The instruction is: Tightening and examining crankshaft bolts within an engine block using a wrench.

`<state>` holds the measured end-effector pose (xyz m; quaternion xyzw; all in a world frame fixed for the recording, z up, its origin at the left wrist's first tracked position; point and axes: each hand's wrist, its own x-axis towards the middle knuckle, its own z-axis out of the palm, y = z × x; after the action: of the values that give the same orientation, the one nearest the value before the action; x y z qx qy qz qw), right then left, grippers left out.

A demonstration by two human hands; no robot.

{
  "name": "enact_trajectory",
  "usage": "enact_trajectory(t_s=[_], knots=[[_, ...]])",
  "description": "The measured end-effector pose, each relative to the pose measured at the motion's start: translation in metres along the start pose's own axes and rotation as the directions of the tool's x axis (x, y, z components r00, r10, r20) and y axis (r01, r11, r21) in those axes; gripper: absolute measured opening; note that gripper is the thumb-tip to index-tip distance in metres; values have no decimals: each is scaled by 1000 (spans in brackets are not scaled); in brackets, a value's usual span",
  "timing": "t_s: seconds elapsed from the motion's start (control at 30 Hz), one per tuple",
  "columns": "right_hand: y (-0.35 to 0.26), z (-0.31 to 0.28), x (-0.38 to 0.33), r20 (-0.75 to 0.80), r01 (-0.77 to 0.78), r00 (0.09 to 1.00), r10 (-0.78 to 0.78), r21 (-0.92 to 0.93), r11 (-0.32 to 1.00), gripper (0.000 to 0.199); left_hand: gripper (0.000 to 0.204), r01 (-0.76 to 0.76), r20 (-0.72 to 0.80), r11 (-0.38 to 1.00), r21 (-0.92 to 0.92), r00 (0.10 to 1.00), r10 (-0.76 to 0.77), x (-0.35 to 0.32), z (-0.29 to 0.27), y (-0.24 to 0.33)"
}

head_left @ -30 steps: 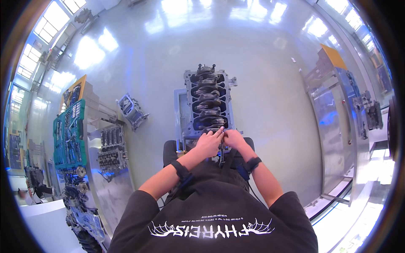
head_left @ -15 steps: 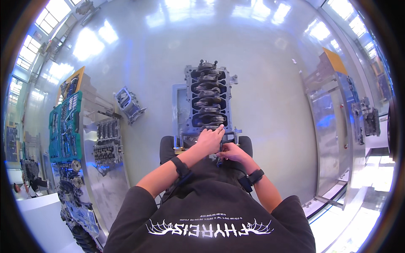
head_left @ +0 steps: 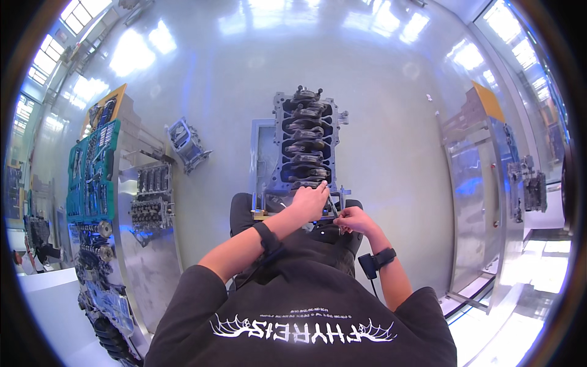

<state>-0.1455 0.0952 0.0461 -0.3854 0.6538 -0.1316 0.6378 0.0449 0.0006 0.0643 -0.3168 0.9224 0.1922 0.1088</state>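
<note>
Head view: your right hand (head_left: 359, 219) pinches a slim tool (head_left: 334, 208); your left hand's (head_left: 309, 203) hold, I cannot tell. Brace against the engine block (head_left: 279, 147).

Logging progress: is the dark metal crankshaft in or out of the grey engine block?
In: the crankshaft lies lengthwise inside the engine block, webs showing.

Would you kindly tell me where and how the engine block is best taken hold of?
I'd probably grip the engine block by its two long outer edges, about midway along, coming from left and right at once. Those edges run front to back, flanking the exposed crankshaft, and the left hand is already at the near end.
</note>
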Motion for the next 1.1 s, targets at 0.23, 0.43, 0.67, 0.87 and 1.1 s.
enact_trajectory(t_s=[0.23,0.43,0.67,0.87,1.1], knots=[[4,-16,6,43,7,999,-3,-89,996,18,64,-6,20,1000,18,1000,5,-1,-1,1],[14,-47,6,-19,-104,994,104,-20,994,17,66,0,38,1000,7,999,0,-1,-5,1],[24,-69,14,-85,-71,992,96,265,962,18,65,10,24,1000,-13,1000,-9,-1,-1,0],[32,-88,36,-204,50,975,88,586,809,18,62,-13,34,1000,-17,999,14,0,-2,1],[3,-92,82,-355,275,931,85,835,477,21,44,-43,-14,999,-9,999,43,0,6,-2]])
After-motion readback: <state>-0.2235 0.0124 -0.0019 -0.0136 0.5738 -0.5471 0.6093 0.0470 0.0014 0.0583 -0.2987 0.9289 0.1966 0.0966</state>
